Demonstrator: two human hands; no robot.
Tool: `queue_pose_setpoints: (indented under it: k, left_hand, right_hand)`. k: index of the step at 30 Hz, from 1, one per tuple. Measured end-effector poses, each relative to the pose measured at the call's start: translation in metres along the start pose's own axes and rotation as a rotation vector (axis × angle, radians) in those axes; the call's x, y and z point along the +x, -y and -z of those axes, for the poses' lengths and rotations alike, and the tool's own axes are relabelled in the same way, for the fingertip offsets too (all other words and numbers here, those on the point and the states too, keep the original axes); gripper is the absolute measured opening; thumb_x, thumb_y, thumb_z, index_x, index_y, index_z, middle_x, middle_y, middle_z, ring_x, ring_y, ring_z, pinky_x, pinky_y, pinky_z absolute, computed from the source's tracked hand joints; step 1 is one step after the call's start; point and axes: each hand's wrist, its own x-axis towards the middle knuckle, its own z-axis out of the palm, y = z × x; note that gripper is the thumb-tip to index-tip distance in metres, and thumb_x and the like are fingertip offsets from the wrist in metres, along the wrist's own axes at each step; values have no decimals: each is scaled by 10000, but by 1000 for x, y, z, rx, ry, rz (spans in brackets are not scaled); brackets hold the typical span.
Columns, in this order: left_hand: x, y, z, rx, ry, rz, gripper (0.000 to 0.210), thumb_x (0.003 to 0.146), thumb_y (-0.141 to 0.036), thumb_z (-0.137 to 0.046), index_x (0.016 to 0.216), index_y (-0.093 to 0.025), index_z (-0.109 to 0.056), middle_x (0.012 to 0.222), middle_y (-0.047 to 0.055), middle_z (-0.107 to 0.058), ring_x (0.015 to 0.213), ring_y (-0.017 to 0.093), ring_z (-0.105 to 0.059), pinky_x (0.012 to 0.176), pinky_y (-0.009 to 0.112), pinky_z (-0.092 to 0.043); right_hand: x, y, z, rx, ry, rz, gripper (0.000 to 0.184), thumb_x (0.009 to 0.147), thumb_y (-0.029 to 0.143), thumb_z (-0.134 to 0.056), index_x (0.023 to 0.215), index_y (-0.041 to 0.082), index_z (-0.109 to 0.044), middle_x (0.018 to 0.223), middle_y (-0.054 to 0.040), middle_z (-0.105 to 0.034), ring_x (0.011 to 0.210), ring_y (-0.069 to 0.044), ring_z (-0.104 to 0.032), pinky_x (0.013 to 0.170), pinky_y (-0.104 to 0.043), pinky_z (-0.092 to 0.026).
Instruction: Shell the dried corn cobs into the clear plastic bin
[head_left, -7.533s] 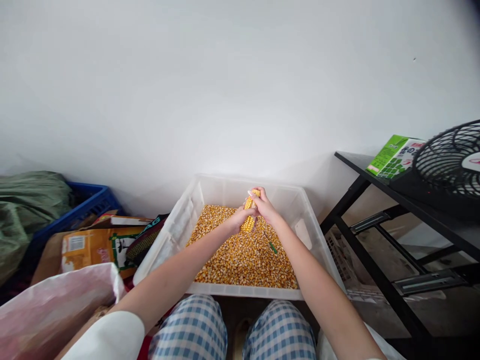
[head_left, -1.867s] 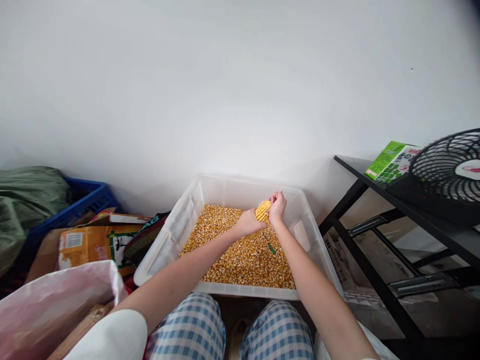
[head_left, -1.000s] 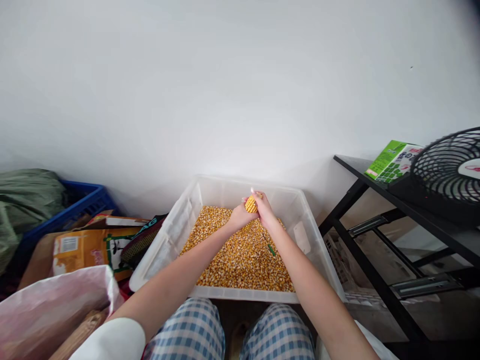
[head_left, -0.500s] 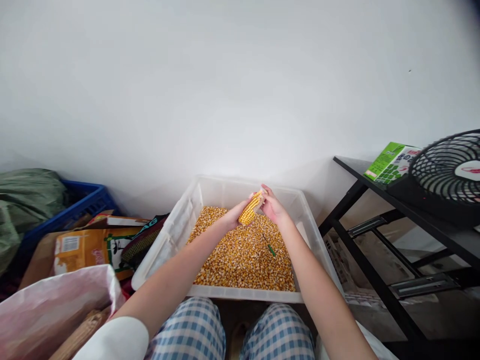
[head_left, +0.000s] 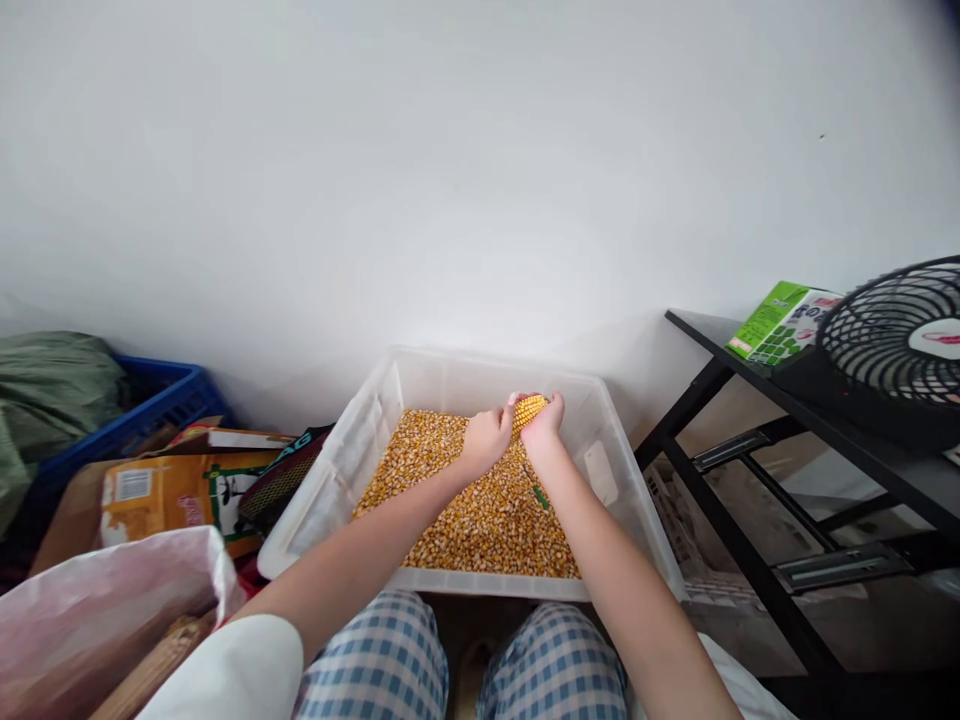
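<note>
half a second on, both hands drawn together again around the corn cob point(head_left: 529, 409), now turned so its blunt end faces the camera instead of lying slantwise. left hand point(head_left: 487, 440) wrapped round the near part of the cob, fingers point(head_left: 480, 425) curled shut on it; right hand point(head_left: 546, 425) cupped against the far side, fingers closed over the top, thumb seemingly pressed into the rows. held so, probably, to twist one hand against the other and rub kernels loose. kept above the far half of the clear plastic bin point(head_left: 352, 450), not touching the heap, so whatever drops lands among the loose kernels point(head_left: 480, 515) already spread thick over the bottom. cob itself short and stubby, bright yellow-orange, kernels in tidy rows on the visible end; the rest hidden inside the two grips, so cannot tell how much is already stripped. small green tool point(head_left: 540, 495) lying on the kernels just under the right wrist. to the left, a cardboard box point(head_left: 150, 490), a blue crate point(head_left: 150, 410) and a pink plastic bag point(head_left: 90, 610); to the right, a black shelf point(head_left: 750, 380) with a green carton point(head_left: 776, 322) and a fan point(head_left: 892, 340).
</note>
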Motion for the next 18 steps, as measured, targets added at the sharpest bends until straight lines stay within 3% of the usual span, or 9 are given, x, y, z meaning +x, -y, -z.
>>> queue_pose_setpoints:
  k: [4,10,14,16,18]
  left_hand:
    - [2,0,-1,-106,-28,90,769,838,-548,-17,796,-121,-654,785,155,-660,777,228,-615,672,274,-400]
    - [10,6,-7,-351,3,276,688,845,-533,-110,829,-94,-639,880,177,-652,880,238,-602,720,280,-426]
    - [13,8,-13,-760,233,385,559,859,-451,-146,1006,-112,-565,842,119,-657,688,188,-625,595,283,-470]
    - [14,10,-14,-965,337,371,506,861,-400,-142,1068,-141,-524,799,82,-651,591,166,-606,538,290,-476]
    - [14,14,-11,-1015,360,350,475,856,-374,-155,1076,-154,-513,772,66,-642,563,160,-592,518,292,-477]
  right_hand:
    - [-9,1,-13,54,-109,28,356,788,491,-255,606,217,-394,471,1,-526,450,-150,-545,546,-315,-484]
    - [-7,-6,-12,-211,-61,272,448,787,574,-256,629,210,-463,454,-3,-548,409,-142,-504,455,-268,-413]
    - [5,-10,1,-365,-70,430,444,777,571,-315,612,202,-498,508,18,-552,467,-114,-496,487,-228,-392]
    - [11,-8,5,-431,-16,424,444,760,578,-352,608,197,-519,531,25,-551,489,-105,-491,493,-214,-383]
    - [17,-5,6,-473,80,341,471,752,594,-349,603,190,-539,531,25,-550,487,-102,-489,489,-210,-381]
